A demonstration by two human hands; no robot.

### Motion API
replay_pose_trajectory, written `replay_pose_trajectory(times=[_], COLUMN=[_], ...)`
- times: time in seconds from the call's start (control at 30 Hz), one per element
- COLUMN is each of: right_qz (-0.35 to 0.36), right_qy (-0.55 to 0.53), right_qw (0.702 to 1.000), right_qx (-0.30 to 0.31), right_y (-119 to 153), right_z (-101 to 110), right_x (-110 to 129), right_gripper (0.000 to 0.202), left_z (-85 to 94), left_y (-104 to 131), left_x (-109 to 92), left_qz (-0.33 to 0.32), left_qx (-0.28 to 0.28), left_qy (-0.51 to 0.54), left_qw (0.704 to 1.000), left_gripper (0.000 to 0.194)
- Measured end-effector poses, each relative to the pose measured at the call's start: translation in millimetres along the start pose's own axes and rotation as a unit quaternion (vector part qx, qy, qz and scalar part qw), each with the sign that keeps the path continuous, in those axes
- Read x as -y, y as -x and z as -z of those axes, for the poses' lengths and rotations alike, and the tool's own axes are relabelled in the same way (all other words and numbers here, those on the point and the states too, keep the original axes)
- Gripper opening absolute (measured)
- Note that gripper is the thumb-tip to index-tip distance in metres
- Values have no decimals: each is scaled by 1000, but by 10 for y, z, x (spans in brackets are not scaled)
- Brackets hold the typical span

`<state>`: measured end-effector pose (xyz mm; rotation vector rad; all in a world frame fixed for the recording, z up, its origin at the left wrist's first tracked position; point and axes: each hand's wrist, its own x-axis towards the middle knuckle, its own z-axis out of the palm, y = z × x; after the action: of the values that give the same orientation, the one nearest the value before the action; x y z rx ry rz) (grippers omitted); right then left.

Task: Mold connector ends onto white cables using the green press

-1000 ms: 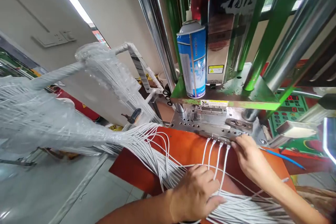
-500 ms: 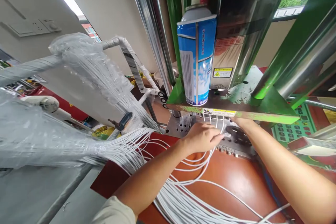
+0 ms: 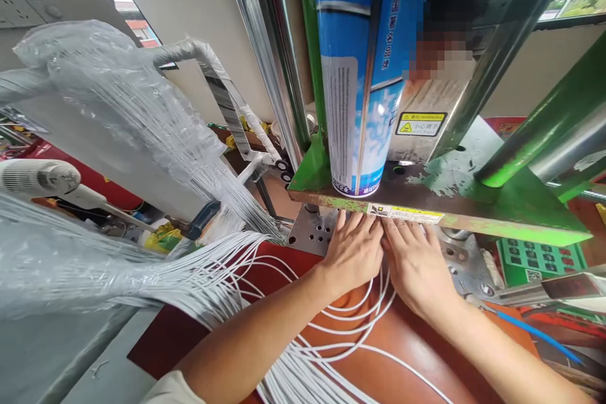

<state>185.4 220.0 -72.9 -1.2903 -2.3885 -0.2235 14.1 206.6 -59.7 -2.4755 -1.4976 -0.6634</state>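
My left hand (image 3: 356, 249) lies palm down with fingers stretched forward over the metal plate (image 3: 307, 230), fingertips passing under the green press platform's edge. Beside it, almost touching, my right hand (image 3: 416, 259) is also flat, its fingers extended beneath the same edge. Several white cables (image 3: 350, 328) loop out from under both hands across the reddish-brown surface (image 3: 416, 353). What lies under the palms and fingertips is hidden.
A blue spray can (image 3: 357, 95) stands on the green platform (image 3: 511, 208). Plastic-wrapped cable bundles (image 3: 127, 88) hang on a wrapped frame at the left. A metal column (image 3: 269, 44) rises behind. A green control panel (image 3: 540, 259) and blue tube (image 3: 534, 331) are at the right.
My right hand has come out from under the platform and moved left beside my left hand. My left hand has gone from curled fingers to stretched ones. The view has moved closer to the can.
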Motion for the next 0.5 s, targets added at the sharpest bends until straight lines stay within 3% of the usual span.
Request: replay_pose_trajectory(times=[0.17,0.33,0.43,0.5], right_qz=[-29,-35,-36,-38], right_qy=[64,44,2,-24], right_qw=[997,998,998,997], right_qx=[12,-33,-51,-63], right_y=[-73,-182,-181,-71], right_z=[-121,-192,-102,39], right_x=[107,103,98,64], right_gripper=[36,37,41,45], left_z=[-145,-300,-241,-98], left_y=[-43,-94,-124,-78], left_x=[-6,60,61,75], left_qz=[10,-10,-8,-8], left_qx=[-1,-24,-33,-34], left_qy=[-27,-33,-9,27], left_qw=[1000,999,999,999], left_gripper=[33,31,39,49])
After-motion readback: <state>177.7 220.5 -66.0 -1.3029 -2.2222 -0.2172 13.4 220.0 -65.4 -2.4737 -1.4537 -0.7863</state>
